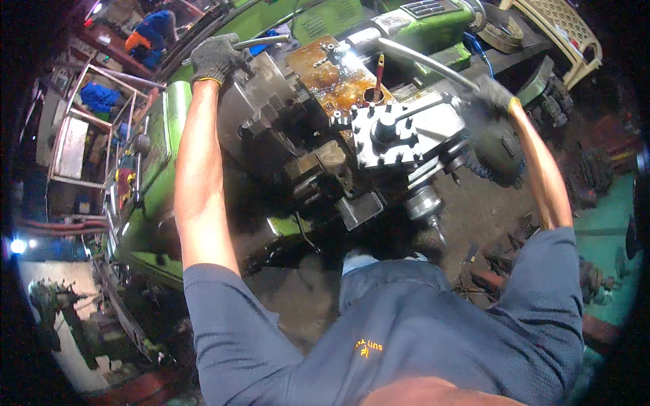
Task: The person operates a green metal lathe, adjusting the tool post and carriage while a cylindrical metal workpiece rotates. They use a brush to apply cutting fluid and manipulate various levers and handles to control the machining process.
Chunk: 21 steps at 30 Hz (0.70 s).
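Observation:
Both hands wear grey knit gloves with yellow cuffs. My left hand is closed at the top of the lathe chuck, on one end of a short metal bar that points right. My right hand grips the near end of a long, pale metal pipe, which slants up and left to the far side of the machine. Between my arms sits the square tool post with several bolts and a lever. An oily brown plate lies behind it, holding a brush in a small can.
The green tailstock stands at the far side. A beige plastic chair is at the far right. A handwheel projects toward me. Metal parts lie on the floor at right. Another person is bent over at the far left.

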Tool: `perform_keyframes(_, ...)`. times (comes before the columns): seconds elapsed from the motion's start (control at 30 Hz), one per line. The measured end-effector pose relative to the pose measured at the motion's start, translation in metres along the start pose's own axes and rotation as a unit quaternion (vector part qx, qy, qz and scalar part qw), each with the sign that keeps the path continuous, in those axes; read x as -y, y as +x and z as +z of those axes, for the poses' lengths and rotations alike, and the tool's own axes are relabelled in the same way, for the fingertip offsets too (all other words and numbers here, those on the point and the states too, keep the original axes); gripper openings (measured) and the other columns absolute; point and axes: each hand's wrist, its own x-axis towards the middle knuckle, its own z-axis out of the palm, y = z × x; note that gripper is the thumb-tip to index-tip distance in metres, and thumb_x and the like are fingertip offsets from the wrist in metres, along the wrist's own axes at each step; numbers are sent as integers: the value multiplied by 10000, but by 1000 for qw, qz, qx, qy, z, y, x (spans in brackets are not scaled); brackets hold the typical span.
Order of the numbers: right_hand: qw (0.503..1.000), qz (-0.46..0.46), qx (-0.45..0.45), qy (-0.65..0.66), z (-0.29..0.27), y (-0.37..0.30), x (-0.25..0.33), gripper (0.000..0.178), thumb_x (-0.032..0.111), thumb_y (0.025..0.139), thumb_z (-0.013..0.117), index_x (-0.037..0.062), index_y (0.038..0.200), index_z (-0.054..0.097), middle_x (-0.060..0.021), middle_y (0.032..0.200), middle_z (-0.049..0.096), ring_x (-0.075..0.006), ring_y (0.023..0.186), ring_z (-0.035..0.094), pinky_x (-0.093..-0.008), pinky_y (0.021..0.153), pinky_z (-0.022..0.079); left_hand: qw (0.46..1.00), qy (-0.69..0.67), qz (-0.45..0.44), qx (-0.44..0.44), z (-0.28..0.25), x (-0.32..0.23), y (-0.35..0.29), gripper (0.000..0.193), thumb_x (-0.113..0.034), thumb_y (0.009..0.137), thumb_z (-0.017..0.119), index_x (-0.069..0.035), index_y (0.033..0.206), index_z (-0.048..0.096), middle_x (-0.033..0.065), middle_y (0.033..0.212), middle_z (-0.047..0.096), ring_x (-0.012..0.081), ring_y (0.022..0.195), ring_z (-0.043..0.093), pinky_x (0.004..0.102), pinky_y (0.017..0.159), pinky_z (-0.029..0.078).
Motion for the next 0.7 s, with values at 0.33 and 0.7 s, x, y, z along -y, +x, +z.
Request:
perform_keyframes(0.33,944,177,101,261,127,-128,2,600,617,925,668,25,854,730,-55,620,625,-169,585,619,-388,611,525,992,119,19,42,-24,-59,-38,195,-315,784,676,-208,913,776,129,904,763,331,889,752,475,752,582)
perform_keyframes(0.7,891,123,123,419,146,-118,25,314,373,1030,623,64,1074,667,12,749,586,-102,580,544,-287,505,466,978,-174,-105,-43,-115,-90,-235,227,-380,836,728,-170,752,712,129,725,679,368,662,673,478,585,506)
